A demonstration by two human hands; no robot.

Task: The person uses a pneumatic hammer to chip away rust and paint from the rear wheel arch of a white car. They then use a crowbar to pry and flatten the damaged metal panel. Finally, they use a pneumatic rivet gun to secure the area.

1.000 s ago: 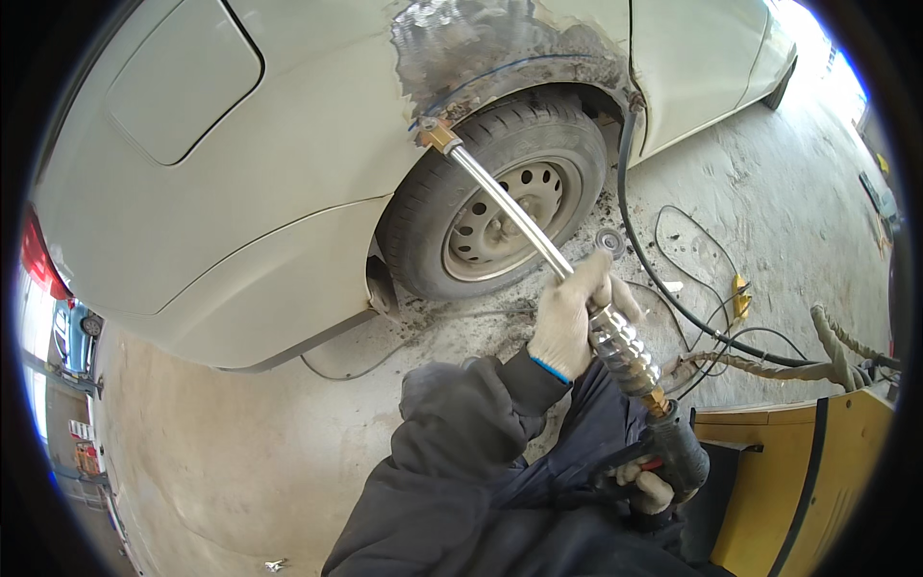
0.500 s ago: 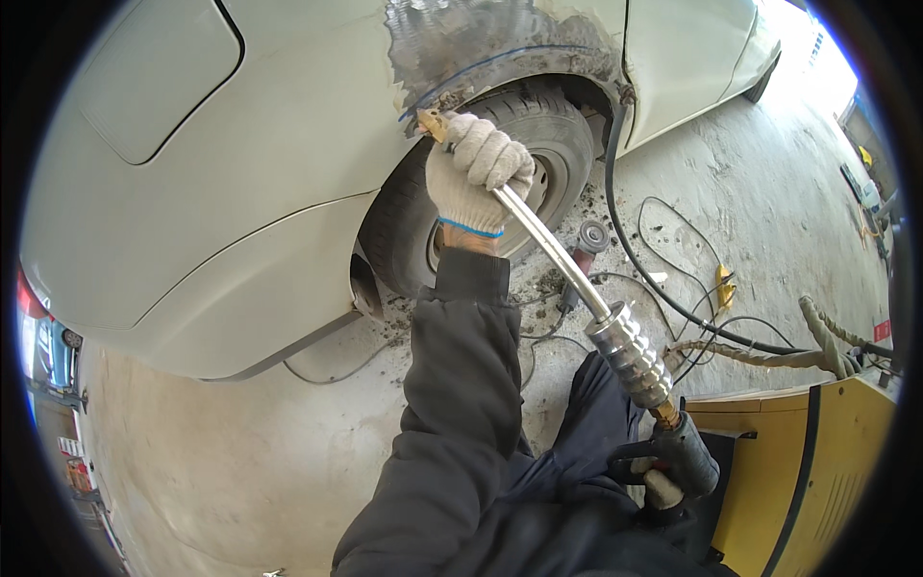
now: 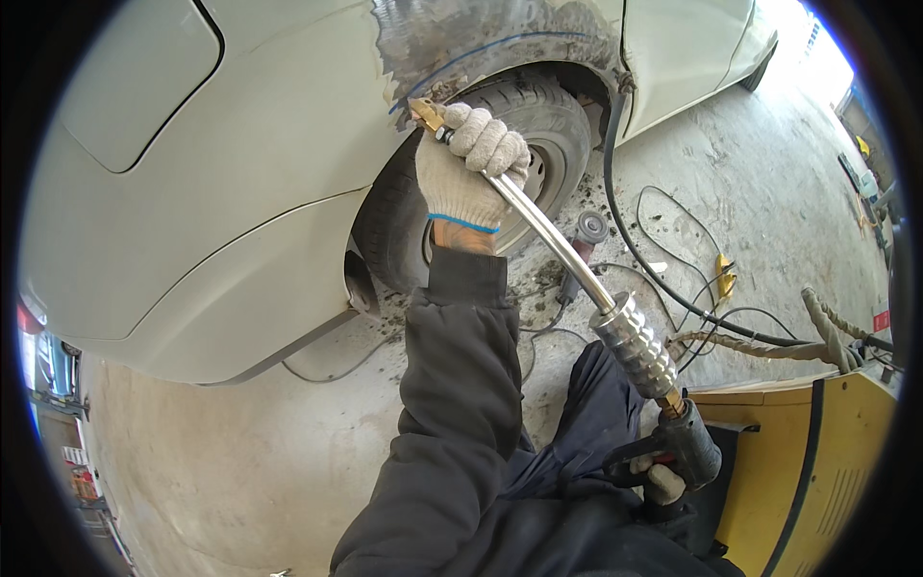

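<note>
A slide hammer dent puller [image 3: 553,234] runs slantwise from the car's wheel arch down to my right side. My left hand [image 3: 471,168], in a knitted white glove, is wrapped round its steel rod just behind the brass tip. That tip lies at the edge of the arch, beside a ground grey patch [image 3: 423,43] with a blue curved line; exact contact is hard to make out. Low on the right, my gloved right hand [image 3: 663,484] grips the black pistol handle [image 3: 694,450], partly hidden by it. The ribbed sliding weight [image 3: 635,344] sits near the handle.
The pale car body [image 3: 240,144] and its rear tyre [image 3: 562,115] fill the far side. An angle grinder [image 3: 583,250] lies on the floor among debris and cords. A thick black cable [image 3: 611,188] hangs from the car. A yellow machine [image 3: 769,466] stands close on my right.
The brass tip and my left hand have shifted slightly up and left in the picture, and the car appears a little higher. Both hands keep their hold on the slide hammer.
</note>
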